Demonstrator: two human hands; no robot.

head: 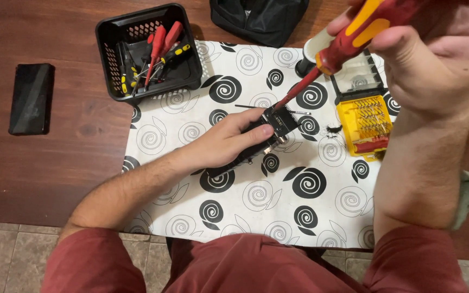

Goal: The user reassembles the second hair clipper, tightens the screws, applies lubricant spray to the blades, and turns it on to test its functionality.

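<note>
Left of the hair clipper point(264, 135), a dark phone point(31, 99) and a black basket of screwdrivers point(147, 51) sat on the tabletop point(71, 157). The left hand point(223, 144), fingers wrapped around the clipper, pinned it to the spiral-patterned cloth point(256, 195). The right hand point(435, 49) gripped a red screwdriver point(348, 40), tip at the blade; a slip might jab the thumb. Right of the clipper lay a yellow bit case point(365, 125).

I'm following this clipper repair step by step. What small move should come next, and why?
Probably press the red screwdriver squarely into the blade-head screw and begin turning: its tip already meets the hair clipper head, the left hand pins the body to the mat, and the right hand grips the handle.
</note>
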